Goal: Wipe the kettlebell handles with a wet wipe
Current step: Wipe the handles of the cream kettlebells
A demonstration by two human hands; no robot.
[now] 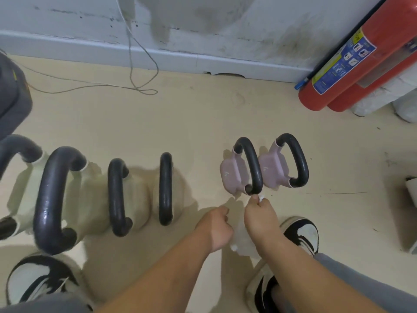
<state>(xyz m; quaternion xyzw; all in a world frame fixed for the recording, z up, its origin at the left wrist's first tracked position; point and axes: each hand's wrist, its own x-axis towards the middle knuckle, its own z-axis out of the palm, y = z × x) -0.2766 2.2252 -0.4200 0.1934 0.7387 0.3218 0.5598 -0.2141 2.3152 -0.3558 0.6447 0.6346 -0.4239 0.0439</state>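
A pale beige floor (203, 114) meets a scuffed, stained grey-white wall (67, 16) with a light baseboard (180, 57). A thin cable (133, 64) hangs down the wall and loops across the floor. Two red fire extinguishers (361, 59) lean at right, one bearing a blue and yellow label.

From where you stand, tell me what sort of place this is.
Probably a small gym or a workout corner in a plain utility room. A row of kettlebells stands on the beige floor, a red fire extinguisher leans against the scuffed wall, and a loose cable trails down it.
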